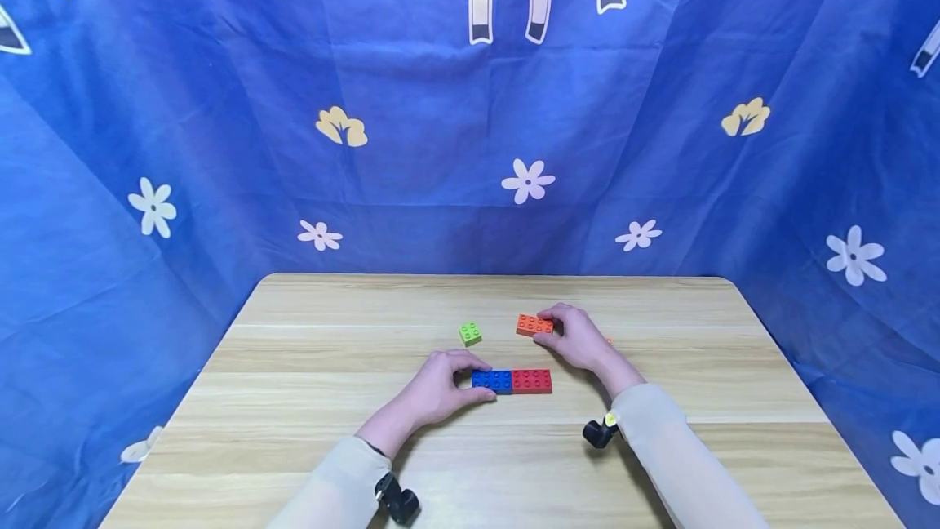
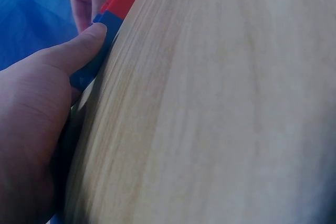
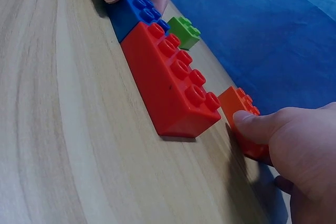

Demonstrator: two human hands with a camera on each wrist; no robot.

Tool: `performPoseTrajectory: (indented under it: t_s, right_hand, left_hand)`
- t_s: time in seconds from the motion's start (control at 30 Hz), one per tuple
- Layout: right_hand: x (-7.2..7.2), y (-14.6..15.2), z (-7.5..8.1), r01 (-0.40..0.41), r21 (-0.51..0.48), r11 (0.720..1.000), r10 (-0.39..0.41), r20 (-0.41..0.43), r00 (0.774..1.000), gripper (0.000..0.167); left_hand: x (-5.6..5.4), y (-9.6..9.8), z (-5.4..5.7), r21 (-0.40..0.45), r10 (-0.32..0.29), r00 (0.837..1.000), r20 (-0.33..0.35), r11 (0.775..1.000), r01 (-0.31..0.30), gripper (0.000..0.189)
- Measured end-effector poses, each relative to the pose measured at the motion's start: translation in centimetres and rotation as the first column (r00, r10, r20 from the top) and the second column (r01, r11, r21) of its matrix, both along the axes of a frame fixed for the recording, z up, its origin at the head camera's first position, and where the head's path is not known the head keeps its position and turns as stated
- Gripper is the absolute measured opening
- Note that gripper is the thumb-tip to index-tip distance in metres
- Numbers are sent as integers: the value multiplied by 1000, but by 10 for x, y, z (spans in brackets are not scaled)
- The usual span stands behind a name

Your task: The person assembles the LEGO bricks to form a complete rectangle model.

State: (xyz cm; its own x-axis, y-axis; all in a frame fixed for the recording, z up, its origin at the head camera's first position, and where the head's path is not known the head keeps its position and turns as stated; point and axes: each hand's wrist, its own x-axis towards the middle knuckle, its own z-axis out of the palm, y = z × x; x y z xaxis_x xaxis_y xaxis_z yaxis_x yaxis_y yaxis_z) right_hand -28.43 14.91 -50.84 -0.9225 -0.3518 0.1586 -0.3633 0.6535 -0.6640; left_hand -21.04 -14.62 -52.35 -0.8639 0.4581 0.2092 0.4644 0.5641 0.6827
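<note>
My left hand (image 1: 438, 388) grips the blue brick (image 1: 501, 383) between thumb and fingers, thumb on its near side. End to end with it on the table lies a red brick (image 1: 532, 381), its studs facing up; in the right wrist view the red brick (image 3: 168, 80) meets the blue one (image 3: 127, 14). Farther back, my right hand (image 1: 576, 339) pinches the right part of an orange brick (image 1: 530, 325). That brick (image 3: 234, 107) is partly covered by the thumb in the right wrist view. A small green brick (image 1: 471, 334) stands behind the blue one, apart from both hands.
A bit of something orange (image 1: 609, 341) shows just behind the right wrist, mostly hidden. The wooden table (image 1: 330, 308) ends at the back against a blue patterned cloth (image 1: 441, 211), which also hangs at both sides.
</note>
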Motion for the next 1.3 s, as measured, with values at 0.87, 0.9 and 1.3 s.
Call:
performPoseTrajectory:
  t_s: [0.87, 0.9, 1.3]
  right_hand:
    - [5, 1, 11, -2, -17, 1000, 2, 4, 1000, 39]
    - [6, 1, 12, -3, -16, 1000, 3, 5, 1000, 40]
    - [20, 3, 27, -36, -29, 999, 36, 29, 999, 45]
  left_hand:
    - [-2, -1, 2, 0, 5, 1000, 30, 1000, -5, 43]
    - [-2, -1, 2, 2, 4, 1000, 28, 1000, -4, 43]
    - [-2, -1, 1, -1, 0, 1000, 6, 1000, 0, 42]
